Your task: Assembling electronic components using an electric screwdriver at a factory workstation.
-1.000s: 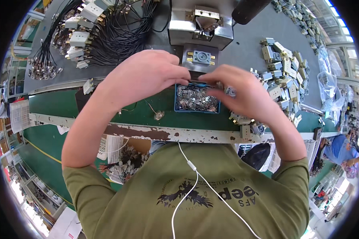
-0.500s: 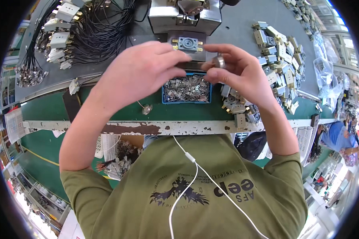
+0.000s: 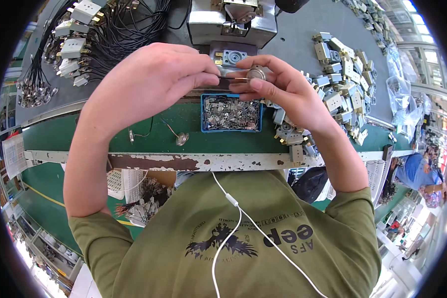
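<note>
My right hand (image 3: 290, 92) holds a round silvery metal cap (image 3: 256, 73) between thumb and fingers. From the cap a thin stem runs left to my left hand (image 3: 156, 82), whose thumb and forefinger pinch a thin dark wire (image 3: 226, 77) at its end. Whether wire and stem are joined cannot be made out. Just beyond the fingers lies a grey block with brass tabs (image 3: 233, 57), on a plate before a metal machine (image 3: 232, 26). Below my hands stands a blue tray (image 3: 202, 113) full of small metal clips.
Grey and cream blocks with brass tabs (image 3: 350, 79) are heaped at the right. Black cables (image 3: 129, 42) with similar blocks (image 3: 73, 48) lie at the left. Two loose metal caps on wires, one a round cap (image 3: 182, 139), rest near the chipped white table edge (image 3: 218, 163).
My right hand has moved left with the metal cap, and both hands are closer together. The thin dark wire now shows plainly between my left fingertips and the cap.
</note>
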`<state>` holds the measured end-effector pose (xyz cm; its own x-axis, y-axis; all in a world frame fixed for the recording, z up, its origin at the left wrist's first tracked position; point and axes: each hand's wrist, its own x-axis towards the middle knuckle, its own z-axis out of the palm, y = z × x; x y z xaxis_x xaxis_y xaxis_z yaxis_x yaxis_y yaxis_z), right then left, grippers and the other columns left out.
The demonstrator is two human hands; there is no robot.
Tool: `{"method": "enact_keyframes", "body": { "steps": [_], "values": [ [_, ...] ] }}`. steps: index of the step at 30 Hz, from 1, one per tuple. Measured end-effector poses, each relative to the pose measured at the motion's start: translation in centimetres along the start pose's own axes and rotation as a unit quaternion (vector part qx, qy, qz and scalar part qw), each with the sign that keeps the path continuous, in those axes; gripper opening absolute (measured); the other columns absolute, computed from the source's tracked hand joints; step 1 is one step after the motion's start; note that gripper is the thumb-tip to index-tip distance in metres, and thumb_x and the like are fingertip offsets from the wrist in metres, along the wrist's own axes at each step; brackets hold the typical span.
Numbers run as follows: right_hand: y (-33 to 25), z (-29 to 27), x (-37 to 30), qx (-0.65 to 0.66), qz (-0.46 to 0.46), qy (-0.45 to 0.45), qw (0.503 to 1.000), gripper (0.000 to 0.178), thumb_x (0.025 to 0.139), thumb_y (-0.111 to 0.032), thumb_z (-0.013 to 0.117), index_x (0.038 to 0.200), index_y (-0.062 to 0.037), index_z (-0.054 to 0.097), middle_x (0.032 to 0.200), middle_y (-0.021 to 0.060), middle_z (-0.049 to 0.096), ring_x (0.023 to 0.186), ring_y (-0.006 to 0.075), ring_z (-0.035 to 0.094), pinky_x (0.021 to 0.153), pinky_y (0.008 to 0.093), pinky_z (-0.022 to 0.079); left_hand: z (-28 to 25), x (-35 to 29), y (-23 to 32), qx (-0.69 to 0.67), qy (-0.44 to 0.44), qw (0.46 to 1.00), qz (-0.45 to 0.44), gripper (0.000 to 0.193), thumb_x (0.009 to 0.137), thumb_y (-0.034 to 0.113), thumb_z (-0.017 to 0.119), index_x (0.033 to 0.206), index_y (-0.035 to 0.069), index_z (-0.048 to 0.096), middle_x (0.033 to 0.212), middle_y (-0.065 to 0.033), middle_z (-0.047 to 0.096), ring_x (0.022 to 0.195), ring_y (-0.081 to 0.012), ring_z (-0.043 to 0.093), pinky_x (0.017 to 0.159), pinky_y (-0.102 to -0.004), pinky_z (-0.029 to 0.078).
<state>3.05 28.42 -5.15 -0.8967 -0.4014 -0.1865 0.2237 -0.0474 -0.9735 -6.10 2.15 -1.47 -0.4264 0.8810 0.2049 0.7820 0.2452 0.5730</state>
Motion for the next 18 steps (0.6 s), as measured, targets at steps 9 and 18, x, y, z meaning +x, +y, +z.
{"method": "enact_keyframes", "body": {
  "steps": [9, 18],
  "values": [
    [-0.4, 1.0, 0.7, 0.107, 0.063, -0.003, 0.992, 0.05, 0.113, -0.027, 0.046, 0.153, 0.0015, 0.04, 0.14, 0.022, 0.061, 0.127, 0.0294, 0.064, 0.106, 0.041, 0.053, -0.9, -0.1, -0.5, 0.019, -0.014, 1.0, -0.016, 0.013, 0.096, 0.012, 0.066, 0.103, 0.001, 0.069, 0.084, -0.0126, 0.067, 0.079, -0.031, 0.066, 0.07, -0.0392, 0.052],
    [-0.3, 1.0, -0.1, -0.117, 0.025, 0.144, 0.982, 0.042, 0.106, -0.014, 0.062, 0.142, 0.0052, 0.054, 0.118, 0.015, 0.072, 0.103, 0.0197, 0.072, 0.09, 0.0329, 0.06, 0.8, -0.3, -0.2, 0.046, 0.023, 0.999, -0.01, 0.013, 0.092, 0.011, 0.068, 0.103, 0.003, 0.071, 0.086, -0.0131, 0.068, 0.078, -0.0313, 0.066, 0.069, -0.0418, 0.053]
  ]
}}
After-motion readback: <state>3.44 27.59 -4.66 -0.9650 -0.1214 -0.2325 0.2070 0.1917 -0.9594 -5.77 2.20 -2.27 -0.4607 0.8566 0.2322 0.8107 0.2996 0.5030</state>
